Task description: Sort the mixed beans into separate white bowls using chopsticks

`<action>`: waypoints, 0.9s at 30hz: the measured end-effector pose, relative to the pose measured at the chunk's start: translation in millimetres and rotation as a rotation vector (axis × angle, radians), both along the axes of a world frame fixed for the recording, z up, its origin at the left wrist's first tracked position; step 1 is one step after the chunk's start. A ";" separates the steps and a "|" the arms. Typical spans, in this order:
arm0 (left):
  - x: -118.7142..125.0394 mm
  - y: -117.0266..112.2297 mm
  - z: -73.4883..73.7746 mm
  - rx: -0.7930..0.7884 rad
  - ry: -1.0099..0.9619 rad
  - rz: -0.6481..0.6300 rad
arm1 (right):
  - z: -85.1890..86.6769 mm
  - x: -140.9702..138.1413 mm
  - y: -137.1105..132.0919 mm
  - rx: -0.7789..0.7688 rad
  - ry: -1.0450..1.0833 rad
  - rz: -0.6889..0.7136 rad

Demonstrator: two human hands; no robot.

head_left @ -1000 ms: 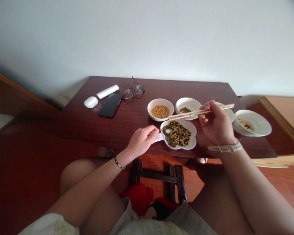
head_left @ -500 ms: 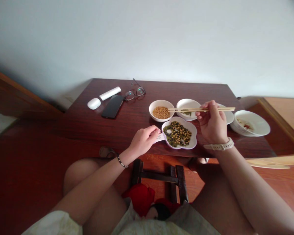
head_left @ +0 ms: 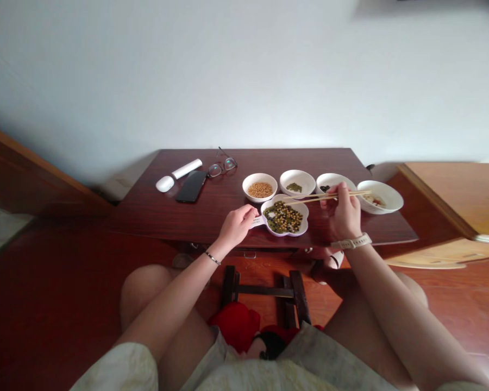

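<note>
My left hand (head_left: 237, 224) is closed on the white handle of a flower-shaped dish (head_left: 305, 224), which holds mixed green, black and yellow beans. In my right hand (head_left: 344, 210) is a pair of chopsticks (head_left: 315, 199), their tips over the upper part of that dish; whether a bean is between the tips I cannot tell. Behind the dish stand a bowl of yellow soybeans (head_left: 259, 189), a bowl with a few green beans (head_left: 296, 183) and a bowl with some black beans (head_left: 334, 179), partly hidden by my right hand. A wider bowl (head_left: 393, 201) with pale and reddish bits is at the right.
On the left of the dark wooden table (head_left: 155, 217) lie a black phone (head_left: 191, 186), glasses (head_left: 223, 167) and a white stick-shaped device (head_left: 186, 169) beside a white rounded piece (head_left: 165, 183). A wall rises behind. A wooden cabinet (head_left: 460, 190) stands at the right.
The chopstick tips have moved from the soybean bowl down to the flower-shaped dish. My left hand stays on the handle. The camera view has shifted, showing more of the black-bean bowl.
</note>
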State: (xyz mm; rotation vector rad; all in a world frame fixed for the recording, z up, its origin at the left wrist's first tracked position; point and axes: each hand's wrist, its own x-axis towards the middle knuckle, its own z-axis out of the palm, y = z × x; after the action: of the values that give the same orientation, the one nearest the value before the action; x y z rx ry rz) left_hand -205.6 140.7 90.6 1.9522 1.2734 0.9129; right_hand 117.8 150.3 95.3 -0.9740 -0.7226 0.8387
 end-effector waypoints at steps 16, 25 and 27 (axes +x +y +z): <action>-0.6 0.6 4.1 -0.010 0.011 0.011 | 35.5 2.2 -12.0 -0.129 -0.692 -0.097; -3.9 -2.5 6.6 -0.076 0.005 -0.037 | 53.1 10.0 -2.9 -0.162 -0.785 -0.052; -4.1 -4.0 8.3 -0.092 0.001 -0.045 | 43.1 8.7 -0.7 -0.185 -0.695 -0.019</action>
State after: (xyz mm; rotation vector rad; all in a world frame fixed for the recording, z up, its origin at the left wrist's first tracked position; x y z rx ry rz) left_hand -209.7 136.7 98.9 1.9020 1.2454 0.8175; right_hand 126.5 149.6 138.5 -1.4609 -1.2370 0.5447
